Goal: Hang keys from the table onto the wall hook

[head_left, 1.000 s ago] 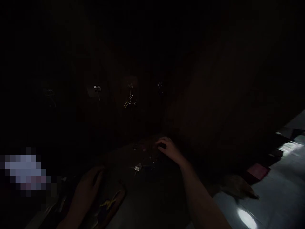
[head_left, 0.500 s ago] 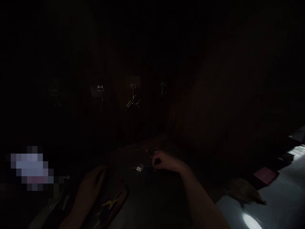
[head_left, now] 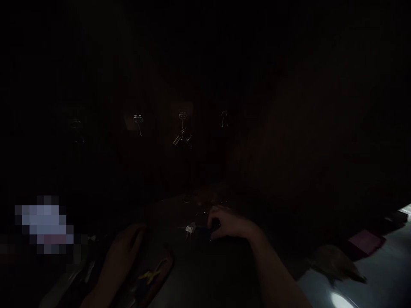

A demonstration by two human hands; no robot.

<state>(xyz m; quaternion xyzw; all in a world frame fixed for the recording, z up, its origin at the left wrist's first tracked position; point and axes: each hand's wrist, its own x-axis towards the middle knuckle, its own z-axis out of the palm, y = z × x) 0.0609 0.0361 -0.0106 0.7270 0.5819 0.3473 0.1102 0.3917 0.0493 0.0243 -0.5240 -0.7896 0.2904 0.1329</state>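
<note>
The scene is very dark. My right hand (head_left: 229,223) is over the surface with its fingers curled in towards the thumb; whatever they close on is lost in the shadow. Just left of it lies a bunch of keys (head_left: 190,229), with a dark blue patch between keys and fingers. My left hand (head_left: 123,244) rests low on the left, fingers stretched out and nothing visible in them. A dark pouch-like thing with a yellow cord or mark (head_left: 149,275) lies beside the left wrist.
Metal clip hooks line the dark wall, one bare hook (head_left: 138,119) among them. A key ring (head_left: 185,135) with yellow-edged pieces hangs from another. Small shiny bits lie behind my right hand. A pink item (head_left: 366,242) and a brownish object (head_left: 335,262) are at the lower right.
My right hand sits slightly further right and lower in view, still beside the keys. My left hand stays nearly in place. The whole view has shifted a little.
</note>
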